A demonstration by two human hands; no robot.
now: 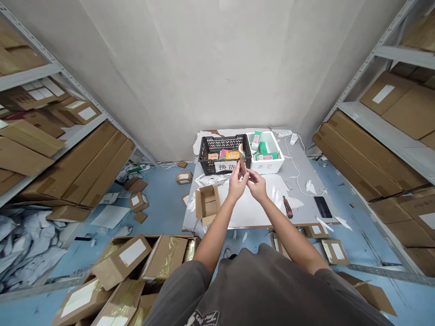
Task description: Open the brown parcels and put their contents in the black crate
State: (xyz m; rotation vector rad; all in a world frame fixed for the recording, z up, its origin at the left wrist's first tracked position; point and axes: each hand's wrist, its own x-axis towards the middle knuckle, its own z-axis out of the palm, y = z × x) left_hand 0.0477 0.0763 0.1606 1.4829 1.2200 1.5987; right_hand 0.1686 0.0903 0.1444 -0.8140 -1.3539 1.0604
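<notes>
Both my left hand (237, 182) and my right hand (257, 184) are closed around a slim brown item (242, 164), held upright over the table (290, 156). It looks like a small flat box seen edge-on, with a pale part at its top; its exact kind is unclear. Behind it stands a black plastic basket (204, 160) with a white label, holding pink, yellow and other small packs. Touching the basket on its right is a white foam box (277, 163) with green and pink packs. An open cardboard box (207, 203) sits near my left forearm.
On the table's right side lie a red and black utility knife (287, 207), a dark phone (322, 207), a white cable and paper scraps. Cartons (132, 253) fill a large box at front left. Loaded shelves (74, 149) flank both sides; small boxes and litter lie on the floor.
</notes>
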